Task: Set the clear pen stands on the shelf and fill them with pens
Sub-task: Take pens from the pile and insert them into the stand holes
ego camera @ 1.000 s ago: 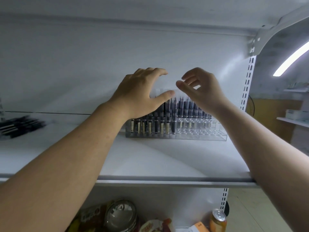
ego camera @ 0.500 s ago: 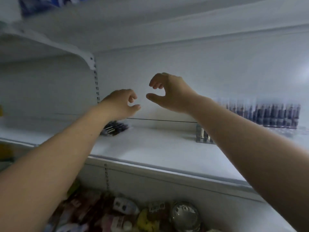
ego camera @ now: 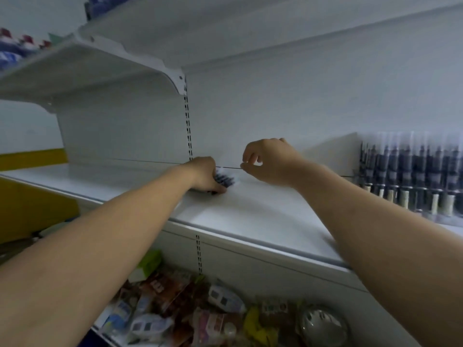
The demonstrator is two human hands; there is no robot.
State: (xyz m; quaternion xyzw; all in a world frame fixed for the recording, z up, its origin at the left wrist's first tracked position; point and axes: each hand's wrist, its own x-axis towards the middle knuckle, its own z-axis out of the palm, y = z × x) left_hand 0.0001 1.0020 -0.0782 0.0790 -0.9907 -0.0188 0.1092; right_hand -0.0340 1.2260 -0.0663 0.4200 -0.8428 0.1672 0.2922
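Observation:
A bundle of dark pens (ego camera: 225,178) lies on the white shelf (ego camera: 263,216) near its back wall. My left hand (ego camera: 204,175) grips that bundle, fingers wrapped over it and thumb under its near side. Just to the right my right hand (ego camera: 266,161) hovers above the shelf with its fingers loosely curled, holding nothing. At the far right edge stands a clear pen stand (ego camera: 413,194) packed with upright dark pens, blurred by motion.
A slotted upright (ego camera: 188,126) runs down the back wall behind my left hand. A bracketed upper shelf (ego camera: 82,68) juts out at the upper left. Below the shelf lies a bin of packaged goods (ego camera: 200,309) with a round metal lid (ego camera: 323,326).
The view has swung left, away from the filled stand. My left hand has dropped onto the loose pens and closed round them; my right hand has followed to hover beside it.

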